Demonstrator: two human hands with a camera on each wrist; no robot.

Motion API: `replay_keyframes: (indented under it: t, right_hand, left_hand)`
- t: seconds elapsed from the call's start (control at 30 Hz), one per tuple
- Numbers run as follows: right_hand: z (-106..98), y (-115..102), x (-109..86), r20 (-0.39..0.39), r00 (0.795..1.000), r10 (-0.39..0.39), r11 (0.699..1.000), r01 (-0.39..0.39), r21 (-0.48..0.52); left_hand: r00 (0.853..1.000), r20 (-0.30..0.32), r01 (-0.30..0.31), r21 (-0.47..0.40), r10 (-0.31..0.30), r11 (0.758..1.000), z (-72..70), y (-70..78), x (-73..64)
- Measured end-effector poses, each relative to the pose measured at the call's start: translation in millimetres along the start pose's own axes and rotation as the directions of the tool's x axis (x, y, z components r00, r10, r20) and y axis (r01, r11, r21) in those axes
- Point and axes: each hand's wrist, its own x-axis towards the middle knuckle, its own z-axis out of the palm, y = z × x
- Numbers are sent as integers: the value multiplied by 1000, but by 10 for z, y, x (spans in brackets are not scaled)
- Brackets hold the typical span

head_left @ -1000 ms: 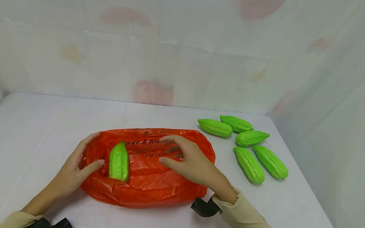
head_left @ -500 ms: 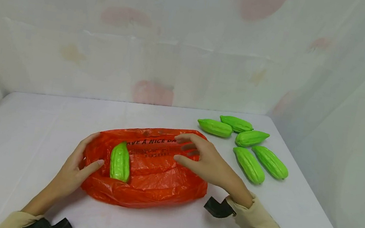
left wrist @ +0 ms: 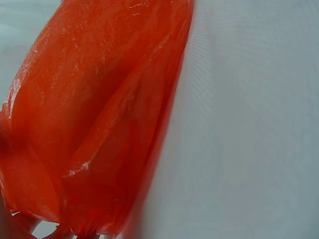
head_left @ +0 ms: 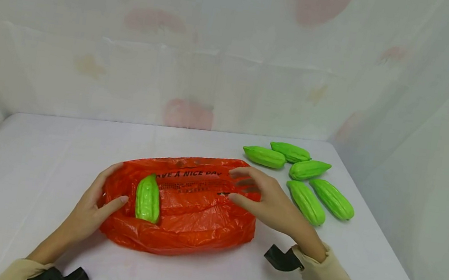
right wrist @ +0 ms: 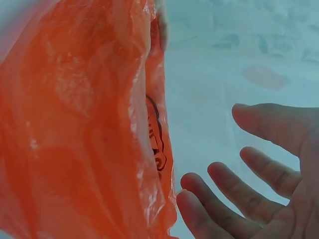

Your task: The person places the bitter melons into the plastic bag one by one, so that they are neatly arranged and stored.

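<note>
A red plastic bag lies spread open on the table, with black printing on its inner wall. Inside its left part rests one green, ridged bitter melon. My left hand holds the bag's left edge, thumb over the rim and fingers around the outside; the left wrist view mostly shows the bag's red side. Over the bag's right end hovers my right hand, its fingers spread and relaxed with nothing in them. In the right wrist view those fingers appear beside the bag's rim.
Several more bitter melons lie loose on the white table, right of and behind the bag. A pale patterned curtain hangs behind the table. Each wrist wears a black camera mount.
My right hand has moved to the right, from over the middle of the bag to its right end. The left hand has kept its place on the bag's edge.
</note>
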Motion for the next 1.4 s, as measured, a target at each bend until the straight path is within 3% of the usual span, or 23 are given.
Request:
replay_keyframes:
  t: [0.43, 0.73, 1.0, 1.4]
  right_hand:
    - [-179, 122, -208, -63, 998, 23, 999, -21, 35]
    - [-302, 253, -226, -109, 994, -8, 1000, 6, -15]
    - [-371, 364, -221, -99, 994, 47, 997, -53, -57]
    - [-418, 586, -181, -124, 985, 119, 984, -133, -114]
  left_hand:
    - [1000, 9, 21, 13, -21, 1000, -10, -1, -3]
    - [1000, 8, 22, 15, -22, 1000, -6, 15, -2]
    - [1000, 7, -3, 3, 3, 1000, -9, 19, 2]
    - [1000, 3, 12, 16, -12, 1000, -2, 35, -10]
